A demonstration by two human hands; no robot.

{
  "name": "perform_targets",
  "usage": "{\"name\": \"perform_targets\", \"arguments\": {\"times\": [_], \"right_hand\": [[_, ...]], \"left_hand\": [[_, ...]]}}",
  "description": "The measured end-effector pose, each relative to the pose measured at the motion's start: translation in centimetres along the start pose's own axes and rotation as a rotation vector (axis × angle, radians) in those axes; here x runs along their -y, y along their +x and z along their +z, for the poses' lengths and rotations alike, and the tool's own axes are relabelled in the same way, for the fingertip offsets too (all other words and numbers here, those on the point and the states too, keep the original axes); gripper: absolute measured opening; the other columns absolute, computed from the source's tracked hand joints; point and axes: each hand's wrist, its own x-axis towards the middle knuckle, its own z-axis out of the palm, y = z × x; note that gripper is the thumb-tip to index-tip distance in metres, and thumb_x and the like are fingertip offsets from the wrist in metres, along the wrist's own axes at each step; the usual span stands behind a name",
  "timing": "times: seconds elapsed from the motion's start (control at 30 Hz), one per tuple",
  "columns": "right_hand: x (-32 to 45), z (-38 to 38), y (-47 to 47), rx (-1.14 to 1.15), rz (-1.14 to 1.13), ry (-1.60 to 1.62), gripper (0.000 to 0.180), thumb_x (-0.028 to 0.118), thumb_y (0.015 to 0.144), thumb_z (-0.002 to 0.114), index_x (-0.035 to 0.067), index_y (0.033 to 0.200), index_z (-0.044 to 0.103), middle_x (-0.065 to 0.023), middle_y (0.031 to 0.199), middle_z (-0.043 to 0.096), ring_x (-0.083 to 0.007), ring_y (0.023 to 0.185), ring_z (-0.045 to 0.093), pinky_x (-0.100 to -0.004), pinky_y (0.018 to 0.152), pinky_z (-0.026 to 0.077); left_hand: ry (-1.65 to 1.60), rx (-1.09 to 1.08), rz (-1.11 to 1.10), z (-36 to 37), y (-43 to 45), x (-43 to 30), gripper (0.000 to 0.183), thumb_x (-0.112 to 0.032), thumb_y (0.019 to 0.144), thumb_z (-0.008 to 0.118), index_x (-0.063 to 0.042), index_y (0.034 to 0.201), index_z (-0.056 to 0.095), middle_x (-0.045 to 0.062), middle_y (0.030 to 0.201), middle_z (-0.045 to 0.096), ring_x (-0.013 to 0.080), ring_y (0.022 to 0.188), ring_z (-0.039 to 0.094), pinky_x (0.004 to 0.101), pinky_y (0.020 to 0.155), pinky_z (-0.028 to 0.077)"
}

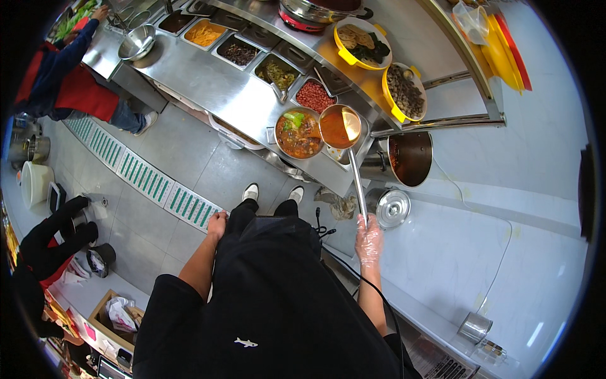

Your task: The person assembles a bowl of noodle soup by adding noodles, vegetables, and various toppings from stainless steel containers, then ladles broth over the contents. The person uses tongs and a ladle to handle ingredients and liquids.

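My right hand, in a clear plastic glove, grips the end of a long-handled metal ladle. Orange-red broth fills the ladle, and a bright reflection lies across it. The ladle's cup overlaps the right rim of a metal pot at the counter's edge; whether they touch I cannot tell. In that pot is a red soup with green leaves on top. My bare left hand hangs low beside my thigh, its fingers curled and partly hidden. I see nothing in it.
Metal pans of toppings, including red beans, line the steel counter. Yellow-handled bowls sit on the shelf above. A tall stockpot stands right of the counter. People work at left, one in a red apron. A drain grate crosses the floor.
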Motion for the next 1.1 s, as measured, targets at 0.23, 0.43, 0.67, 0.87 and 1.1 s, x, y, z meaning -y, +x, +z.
{"name": "perform_targets", "arguments": {"times": [0.23, 0.43, 0.67, 0.87, 1.1], "right_hand": [[-0.3, 0.5, -0.5, -0.037, -0.051, 0.014, 0.031, 0.037, 0.103, 0.060, 0.006, 0.108, 0.064, -0.0287, 0.079, 0.067, -0.0519, 0.078, 0.065, -0.0590, 0.064, 0.047], [0.0, 0.8, -0.8, -0.035, -0.053, 0.019, 0.030, 0.036, 0.103, 0.060, 0.007, 0.111, 0.064, -0.0274, 0.080, 0.068, -0.0512, 0.077, 0.064, -0.0583, 0.064, 0.047], [0.0, 1.2, -0.9, -0.042, -0.064, 0.035, 0.029, 0.035, 0.104, 0.060, 0.007, 0.113, 0.063, -0.0271, 0.079, 0.068, -0.0509, 0.076, 0.064, -0.0585, 0.063, 0.046], [0.6, 1.0, -0.6, -0.060, -0.066, 0.027, 0.030, 0.035, 0.103, 0.060, 0.007, 0.113, 0.063, -0.0271, 0.078, 0.067, -0.0507, 0.077, 0.065, -0.0587, 0.064, 0.046], [0.2, 1.1, -0.5, -0.100, -0.106, 0.026, 0.030, 0.035, 0.103, 0.061, 0.007, 0.113, 0.063, -0.0260, 0.077, 0.067, -0.0502, 0.075, 0.065, -0.0580, 0.063, 0.047]], "left_hand": [[-0.001, 0.003, -0.004, 0.2, 1.0, 1.0, 0.051, -0.047, 0.102, 0.056, 0.001, 0.104, 0.073, 0.015, 0.095, 0.075, 0.0251, 0.091, 0.070, 0.0368, 0.086, 0.052], [0.046, 0.000, 0.003, -0.2, 0.3, 0.0, 0.050, -0.046, 0.102, 0.056, 0.001, 0.105, 0.072, 0.015, 0.096, 0.075, 0.0240, 0.091, 0.070, 0.0364, 0.086, 0.052], [-0.037, 0.018, -0.011, -0.2, 0.4, 0.3, 0.049, -0.046, 0.103, 0.057, 0.001, 0.105, 0.072, 0.013, 0.095, 0.074, 0.0221, 0.089, 0.068, 0.0351, 0.085, 0.052], [0.002, 0.009, -0.008, -0.1, 1.0, 0.7, 0.049, -0.047, 0.102, 0.057, 0.000, 0.105, 0.072, 0.013, 0.094, 0.074, 0.0232, 0.089, 0.069, 0.0357, 0.086, 0.052], [0.069, -0.016, 0.028, -0.1, 0.8, 0.2, 0.050, -0.048, 0.101, 0.057, 0.000, 0.102, 0.072, 0.014, 0.094, 0.075, 0.0265, 0.090, 0.070, 0.0377, 0.086, 0.052]]}}
